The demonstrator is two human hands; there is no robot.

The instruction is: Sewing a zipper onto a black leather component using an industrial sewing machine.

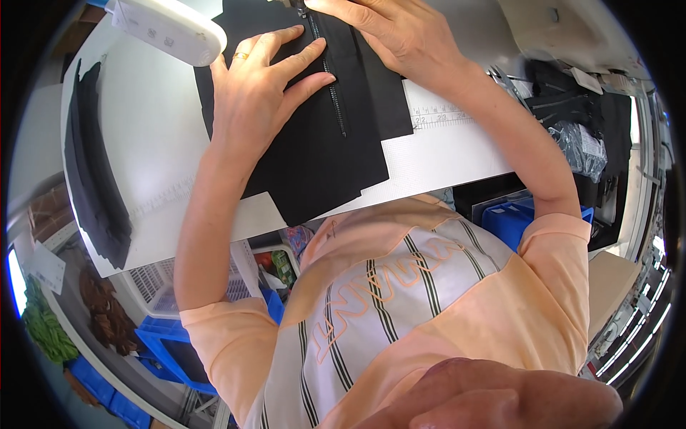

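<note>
Black fabric pieces [300,157] lie on the white work table [457,154], with a metal-toothed zipper [329,93] running lengthwise over them. My left hand [254,93] rests on the fabric with its fingers spread, their tips beside the zipper. My right hand [400,39] is at the top of the zipper, fingers curled near a small metal piece [300,10] at the frame's edge; what they grip is hidden. A white plastic housing [164,32] reaches in from the top left, beside my left hand.
A long black fabric strip [100,164] lies on the table's left. Black fabric and plastic-wrapped bundles [575,146] are at the right. Below the table are a white basket [146,286], blue crates [161,336] and a blue bin [511,218]. Green fabric [43,322] is at far left.
</note>
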